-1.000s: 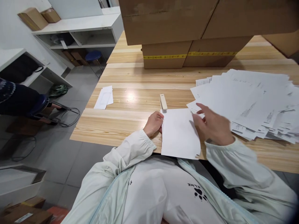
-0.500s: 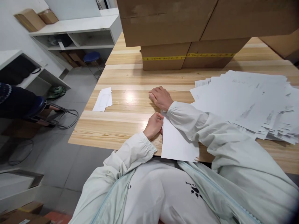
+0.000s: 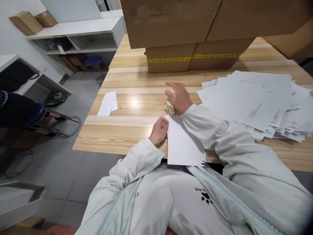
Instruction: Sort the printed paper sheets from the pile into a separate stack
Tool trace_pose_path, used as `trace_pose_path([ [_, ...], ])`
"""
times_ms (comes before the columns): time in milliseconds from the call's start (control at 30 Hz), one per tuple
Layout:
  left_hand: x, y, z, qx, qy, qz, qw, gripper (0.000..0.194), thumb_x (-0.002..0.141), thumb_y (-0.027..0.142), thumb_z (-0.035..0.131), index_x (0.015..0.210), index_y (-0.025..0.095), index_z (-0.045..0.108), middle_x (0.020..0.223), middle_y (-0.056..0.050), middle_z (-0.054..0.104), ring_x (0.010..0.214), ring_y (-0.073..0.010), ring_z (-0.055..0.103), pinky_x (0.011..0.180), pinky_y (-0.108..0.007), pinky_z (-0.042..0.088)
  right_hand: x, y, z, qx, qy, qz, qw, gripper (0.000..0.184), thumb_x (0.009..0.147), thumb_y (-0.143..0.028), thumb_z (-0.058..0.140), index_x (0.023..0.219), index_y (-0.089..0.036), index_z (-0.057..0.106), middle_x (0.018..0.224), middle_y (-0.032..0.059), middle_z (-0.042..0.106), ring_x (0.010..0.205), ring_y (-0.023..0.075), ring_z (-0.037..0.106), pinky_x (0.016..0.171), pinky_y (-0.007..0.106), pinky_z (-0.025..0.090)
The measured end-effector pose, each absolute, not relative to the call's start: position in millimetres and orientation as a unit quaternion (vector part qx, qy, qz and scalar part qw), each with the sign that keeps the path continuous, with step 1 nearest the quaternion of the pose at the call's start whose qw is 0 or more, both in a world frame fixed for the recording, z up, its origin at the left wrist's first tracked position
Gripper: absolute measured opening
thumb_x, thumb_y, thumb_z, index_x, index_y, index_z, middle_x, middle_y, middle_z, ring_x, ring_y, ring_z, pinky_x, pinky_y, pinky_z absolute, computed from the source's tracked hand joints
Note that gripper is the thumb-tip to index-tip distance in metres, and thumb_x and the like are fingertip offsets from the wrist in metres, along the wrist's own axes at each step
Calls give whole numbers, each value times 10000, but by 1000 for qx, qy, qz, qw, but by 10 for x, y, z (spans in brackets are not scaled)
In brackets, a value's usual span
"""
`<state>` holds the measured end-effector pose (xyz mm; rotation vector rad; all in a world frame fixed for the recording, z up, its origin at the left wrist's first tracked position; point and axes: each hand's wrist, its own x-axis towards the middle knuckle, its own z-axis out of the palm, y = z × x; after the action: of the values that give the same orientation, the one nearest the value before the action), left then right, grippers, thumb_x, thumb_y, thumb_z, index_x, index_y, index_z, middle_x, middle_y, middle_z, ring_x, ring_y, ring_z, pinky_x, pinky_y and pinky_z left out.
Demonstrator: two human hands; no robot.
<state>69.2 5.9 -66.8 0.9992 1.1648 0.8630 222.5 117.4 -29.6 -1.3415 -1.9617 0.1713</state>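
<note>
Paper (image 3: 184, 145) sits just near-side of the stapler (image 3: 169, 107); my left hand (image 3: 158, 131) has its edge pinched. Right hand (image 3: 180, 98) grip wide at the stapler, contact unclear. 2 risks: slack pinch skews paper; right sleeve (image 3: 207, 125) drags it.

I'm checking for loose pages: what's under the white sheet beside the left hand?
The white sheet lies on the wooden table, whose boards show around the left hand. Anything between them is covered by the sheet.
</note>
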Motion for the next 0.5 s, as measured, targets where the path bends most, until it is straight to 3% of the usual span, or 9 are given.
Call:
trace_pose_path([
  [167,369,-365,-568,562,503,456,472,57,862,165,540,841,215,524,603,71,463,503,-78,410,505,-204,325,2873,142,-153,-590,-641,124,475,415,955,-495,539,1264,-230,624,1225,102,705,1123,243,658,970,443,529],
  [300,347,-511,-368,624,451,509,385,67,910,174,517,874,221,551,707,41,535,564,-81,472,541,-216,378,2968,-714,-322,-587,-563,365,453,557,862,-600,640,1278,-231,614,1077,97,745,916,221,716,772,376,597],
  [367,482,-480,-217,647,413,523,370,85,916,155,512,899,225,556,739,36,573,585,-79,510,553,-213,400,2936,-959,-361,-578,-520,440,450,520,816,-601,696,1162,-213,675,1007,96,755,836,216,717,701,351,601],
  [500,988,-286,99,610,359,552,441,88,964,214,491,1033,248,532,726,45,574,571,-79,522,549,-213,414,3066,-1017,-253,-659,-396,338,542,429,767,-533,779,985,-167,734,917,86,763,715,178,684,651,317,580],
])
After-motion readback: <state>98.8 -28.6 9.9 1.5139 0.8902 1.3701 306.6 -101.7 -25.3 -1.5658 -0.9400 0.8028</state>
